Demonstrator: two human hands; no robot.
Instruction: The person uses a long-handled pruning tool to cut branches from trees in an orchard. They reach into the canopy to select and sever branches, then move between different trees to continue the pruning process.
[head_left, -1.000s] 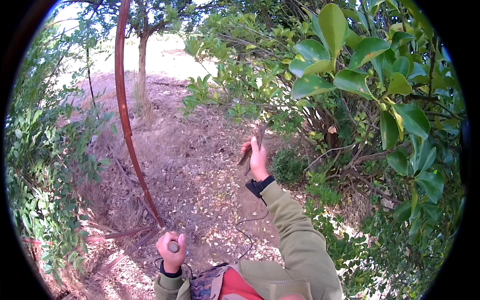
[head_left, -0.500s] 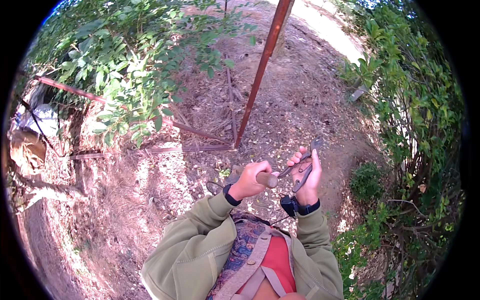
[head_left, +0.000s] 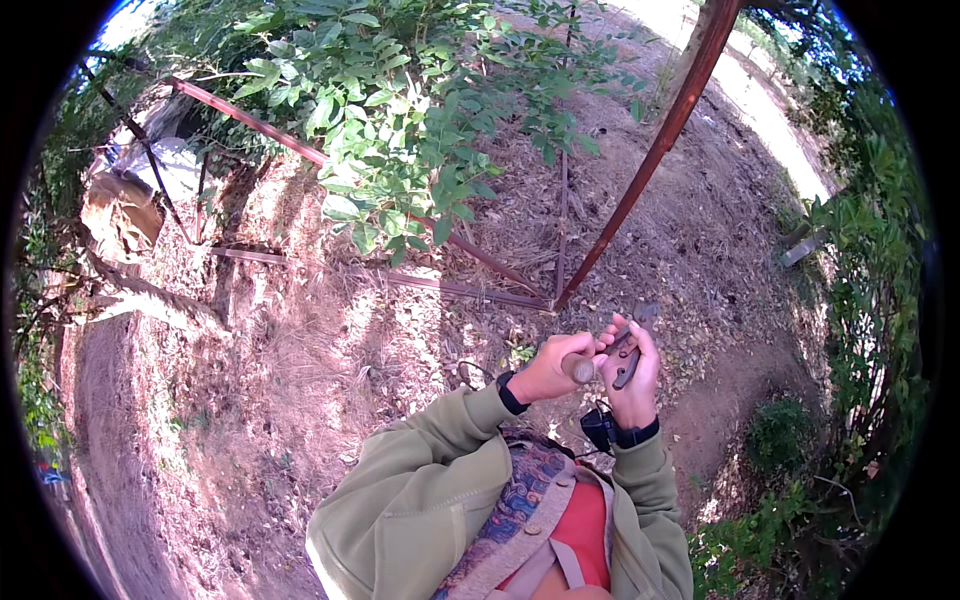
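Observation:
My left hand (head_left: 545, 372) is closed round a thick brown wooden handle (head_left: 579, 369), its round end pointing up at me. What the handle belongs to is hidden. Close beside it, my right hand (head_left: 634, 392) holds dark pruning shears (head_left: 628, 372) across the palm, their blades (head_left: 647, 314) reaching past the fingertips away from me. The fingers of my left hand come near or touch the shears' handles; I cannot tell which. A black device (head_left: 598, 428) sits at my right wrist strap.
Rusty metal bars (head_left: 640, 170) meet in a corner on the leaf-strewn ground ahead. A leafy shrub (head_left: 390, 130) hangs over them. Dense green bushes (head_left: 885, 260) line the right. At the left lie a cut branch (head_left: 160, 302) and a tan sack-like thing (head_left: 120, 215).
The view has swung left, so the bars and shrub sit farther right. Both hands have drawn slightly closer together, still holding the handle and the pruning shears.

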